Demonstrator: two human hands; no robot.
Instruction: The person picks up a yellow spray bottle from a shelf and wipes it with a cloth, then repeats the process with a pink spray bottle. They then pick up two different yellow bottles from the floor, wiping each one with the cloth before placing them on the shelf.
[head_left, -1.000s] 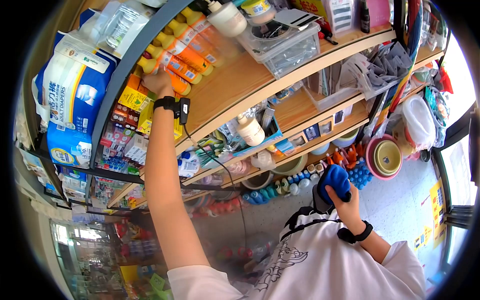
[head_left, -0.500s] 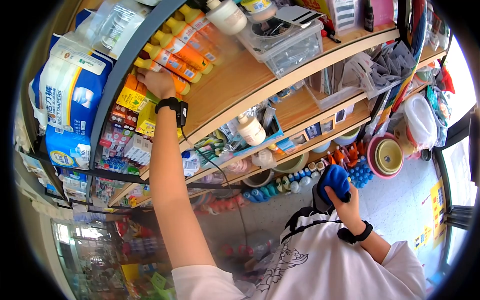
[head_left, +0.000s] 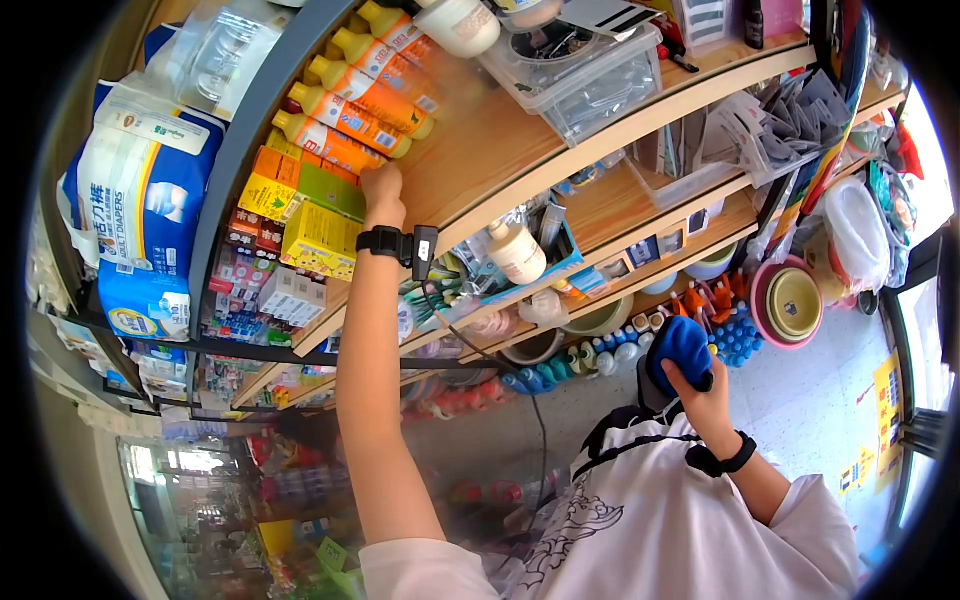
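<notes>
1. Right hand [head_left: 708,402]: clenched around a blue pad [head_left: 684,348], fingers wrapped over its lower edge. The pad is held in front of the chest, level with the lowest shelf, above the white shirt [head_left: 650,520]. A black band sits on the wrist.

2. Left hand [head_left: 383,190]: raised to the front edge of the wooden shelf [head_left: 480,150], fingers curled. The knuckles touch the base of the lowest of the orange bottles [head_left: 345,120]. Whether it grasps anything cannot be told. A black wrist strap [head_left: 385,241] carries a small unit, from which a dark cable runs down along the arm.

3. Orange bottles: yellow caps, lying in a row at the left end of the wooden shelf, caps pointing to the grey upright [head_left: 235,160].

4. Yellow and green boxes [head_left: 315,225]: stacked directly under that left end, just beside the left wrist.

5. Clear plastic bin [head_left: 585,75]: on the same shelf, to the right of the bottles.

6. White bottle [head_left: 518,252]: 1 shelf lower, near the front edge.

7. Diaper packs [head_left: 140,190]: beyond the grey upright, on the far left.

8. Pink bowls [head_left: 790,305]: on the right, on the floor side of the lowest shelf.
</notes>
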